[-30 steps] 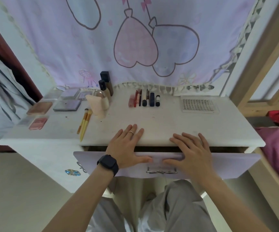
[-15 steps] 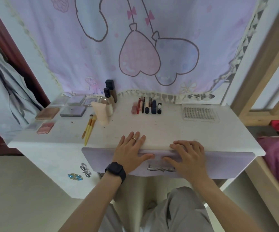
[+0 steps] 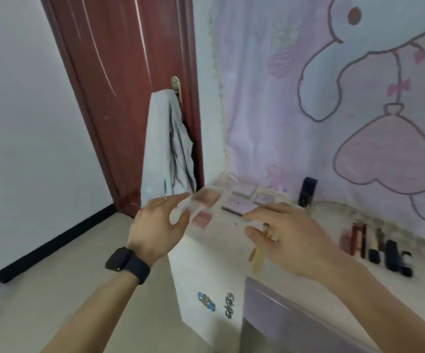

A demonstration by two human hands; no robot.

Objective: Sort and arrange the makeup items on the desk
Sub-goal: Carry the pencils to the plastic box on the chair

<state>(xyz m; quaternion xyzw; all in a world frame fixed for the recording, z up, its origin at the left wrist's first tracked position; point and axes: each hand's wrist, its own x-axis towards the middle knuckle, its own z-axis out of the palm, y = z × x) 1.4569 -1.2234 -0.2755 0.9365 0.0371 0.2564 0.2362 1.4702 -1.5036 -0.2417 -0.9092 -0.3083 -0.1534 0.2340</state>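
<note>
The white desk [image 3: 219,256] now sits at the lower right of a blurred, tilted view. Pink compacts [image 3: 206,197] and lilac palettes [image 3: 239,203] lie in its far left corner. Both of my hands hover above that end and hold nothing. My left hand [image 3: 155,225], with a ring and a black watch, has its fingers spread near the desk's left edge. My right hand [image 3: 290,235] is spread above two yellow-handled brushes [image 3: 257,258] and hides their tips. A row of lipsticks and pens [image 3: 374,248] lies at the right, with a dark bottle [image 3: 307,192] behind.
A lilac drawer front [image 3: 282,309] is pushed in under the desk top. A red-brown door [image 3: 135,98] with a grey garment [image 3: 168,149] on its handle stands left of the desk. A cartoon cloth [image 3: 333,98] covers the wall behind.
The drawer went from partly open to shut under both hands. Both hands then lifted off it and moved to the desk's left end, and the view swung left and up.
</note>
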